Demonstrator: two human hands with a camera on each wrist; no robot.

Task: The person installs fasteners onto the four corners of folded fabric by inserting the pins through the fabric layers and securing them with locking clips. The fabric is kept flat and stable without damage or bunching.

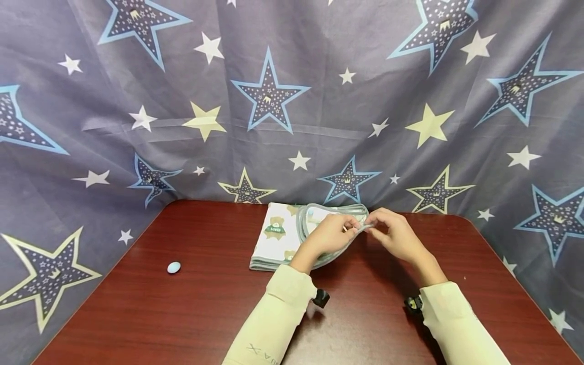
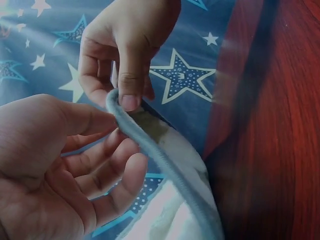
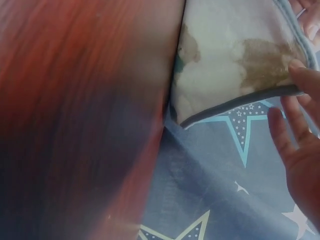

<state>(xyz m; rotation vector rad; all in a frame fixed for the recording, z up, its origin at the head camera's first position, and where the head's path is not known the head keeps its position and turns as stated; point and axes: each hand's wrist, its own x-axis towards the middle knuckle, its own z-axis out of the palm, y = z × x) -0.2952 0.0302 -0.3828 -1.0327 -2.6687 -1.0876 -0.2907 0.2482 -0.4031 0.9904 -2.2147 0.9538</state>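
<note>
A folded white cloth with a brown bear print and grey edging lies at the back middle of the table. Its right part is lifted, the edging curving up between both hands. My left hand pinches that edging between thumb and forefinger, the other fingers loosely bent below it in the left wrist view. Just to the right, my right hand pinches the edge at a corner, thumb on the near side. In the right wrist view the raised cloth hangs from the fingers, with its bear print facing the camera.
A small pale blue egg-shaped object sits on the left of the dark red wooden table. Behind and at both sides of the table hangs a grey-blue curtain printed with stars. Black wrist cameras hang under the cream sleeves.
</note>
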